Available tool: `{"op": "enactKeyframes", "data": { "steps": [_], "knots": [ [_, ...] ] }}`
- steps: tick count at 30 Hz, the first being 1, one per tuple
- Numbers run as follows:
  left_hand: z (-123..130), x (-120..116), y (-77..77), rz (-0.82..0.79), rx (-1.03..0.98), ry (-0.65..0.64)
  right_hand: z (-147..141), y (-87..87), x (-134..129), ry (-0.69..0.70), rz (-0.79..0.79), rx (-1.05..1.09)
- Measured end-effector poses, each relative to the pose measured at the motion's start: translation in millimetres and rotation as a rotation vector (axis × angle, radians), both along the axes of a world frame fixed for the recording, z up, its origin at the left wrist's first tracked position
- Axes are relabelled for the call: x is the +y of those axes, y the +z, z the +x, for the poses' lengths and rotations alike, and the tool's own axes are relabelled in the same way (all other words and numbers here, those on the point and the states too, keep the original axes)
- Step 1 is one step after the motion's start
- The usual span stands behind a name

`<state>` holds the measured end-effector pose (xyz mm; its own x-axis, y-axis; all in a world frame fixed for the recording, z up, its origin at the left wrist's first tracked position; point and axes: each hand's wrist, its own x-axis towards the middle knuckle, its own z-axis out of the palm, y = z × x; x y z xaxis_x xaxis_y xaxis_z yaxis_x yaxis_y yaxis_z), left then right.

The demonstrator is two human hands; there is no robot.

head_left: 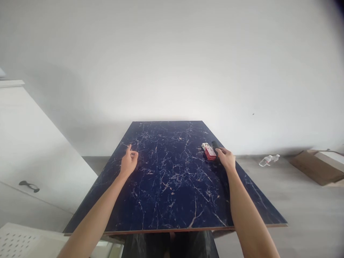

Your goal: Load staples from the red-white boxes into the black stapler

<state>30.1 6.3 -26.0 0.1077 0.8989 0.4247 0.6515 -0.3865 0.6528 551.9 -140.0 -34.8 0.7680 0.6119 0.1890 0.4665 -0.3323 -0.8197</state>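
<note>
Now the right hand (227, 158) is clasping a dark elongated object (214, 144), its long axis running away from the person; just left of it a red-and-white box (210, 153) is lying on the desk (172, 204). Well apart, the left hand (129, 162) is curling loosely, holding nothing visible.

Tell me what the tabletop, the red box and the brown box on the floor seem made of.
Tabletop: probably laminated board, smooth; a thin brown edge underlies the marble pattern.
Red box: likely printed card, from its flat sides; finish unclear.
Brown box: apparently matte cardboard, dull and plain.
</note>
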Motion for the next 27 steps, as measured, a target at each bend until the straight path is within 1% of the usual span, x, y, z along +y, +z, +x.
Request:
{"op": "enactKeyframes", "data": {
  "steps": [3, 6, 8, 10, 12, 14, 16, 18, 19, 22, 25, 27],
  "knots": [
    [1.3, -3.1, -4.4, -0.015, -0.011, -0.069, -1.0, -2.4, 1.1, 0.004, -0.034, -0.104],
    [7.5, -10.4, -7.1, -0.017, 0.021, -0.155, -9.3, -3.3, 3.8, 0.055, -0.041, -0.163],
    [12.8, -15.4, -7.8, -0.015, 0.045, -0.213, -24.0, -2.2, 6.5, 0.093, -0.036, -0.17],
    [18.0, -19.4, -8.3, -0.024, 0.058, -0.244, -47.9, 1.0, 11.0, 0.118, -0.032, -0.155],
    [22.2, -21.6, -8.8, -0.048, 0.074, -0.262, -80.4, 5.3, 18.2, 0.153, -0.012, -0.138],
    [24.8, -21.8, -9.0, -0.059, 0.113, -0.224, -119.2, 9.1, 28.3, 0.207, 0.022, -0.104],
    [24.8, -19.9, -8.4, -0.069, 0.157, -0.099, -161.6, 11.2, 41.4, 0.261, 0.045, -0.031],
    [21.8, -16.0, -6.7, -0.112, 0.168, 0.039, -205.2, 11.5, 57.8, 0.328, 0.062, 0.021],
    [19.1, -13.4, -5.5, -0.144, 0.161, 0.086, -227.0, 11.2, 67.2, 0.363, 0.066, 0.029],
    [7.1, -5.0, -1.6, -0.208, 0.133, 0.157, -291.5, 9.6, 97.9, 0.445, 0.074, 0.066],
    [-8.3, 1.9, 1.1, -0.212, 0.134, 0.224, -350.9, 8.0, 125.8, 0.504, 0.075, 0.114],
    [-19.8, 5.6, 2.1, -0.213, 0.137, 0.286, -382.4, 7.1, 139.0, 0.536, 0.081, 0.14]
  ]
}}
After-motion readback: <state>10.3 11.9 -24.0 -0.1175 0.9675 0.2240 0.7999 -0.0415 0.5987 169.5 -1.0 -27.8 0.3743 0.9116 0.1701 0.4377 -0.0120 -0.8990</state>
